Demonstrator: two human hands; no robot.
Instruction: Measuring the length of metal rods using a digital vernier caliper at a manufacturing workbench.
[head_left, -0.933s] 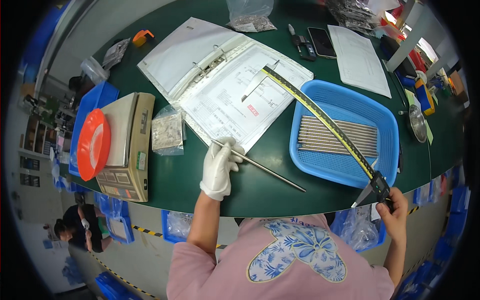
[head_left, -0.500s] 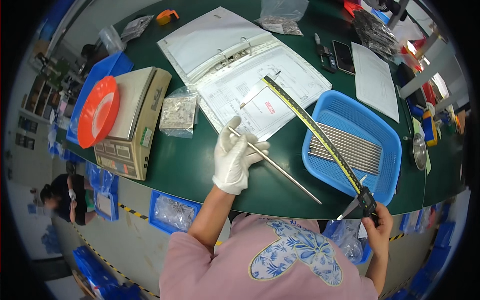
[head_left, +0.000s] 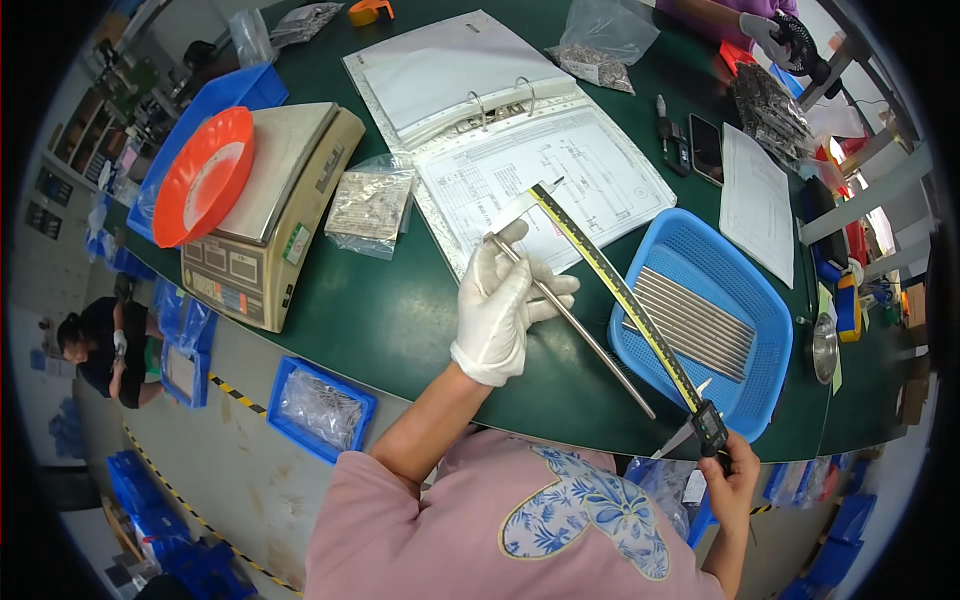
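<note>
My left hand (head_left: 497,318), in a white glove, is closed around the upper part of a slim metal rod (head_left: 603,354), which slants down to the right. Bare fingers of my right hand (head_left: 735,474) grip the black slider head of a long digital caliper (head_left: 622,294) with a yellow-and-black scale. The caliper's far jaw comes to the rod's upper end; whether they touch, I cannot tell. Its sliding jaw lies a little beyond the rod's lower end. Under the caliper beam, a blue basket (head_left: 777,310) holds several similar rods (head_left: 695,322).
An open ring binder (head_left: 615,150) with drawings lies ahead on the green table (head_left: 400,320). To the left are a scale (head_left: 325,165) carrying an orange dish (head_left: 205,175) and a bagged packet (head_left: 368,205). A phone (head_left: 706,150) lies beyond the basket. A co-worker's gloved hand (head_left: 768,38) is at the far right.
The rod in my left hand has come up to the caliper's far jaw, from which it was apart. A co-worker's hand has come into view at the top right. The whole view has shifted slightly.
</note>
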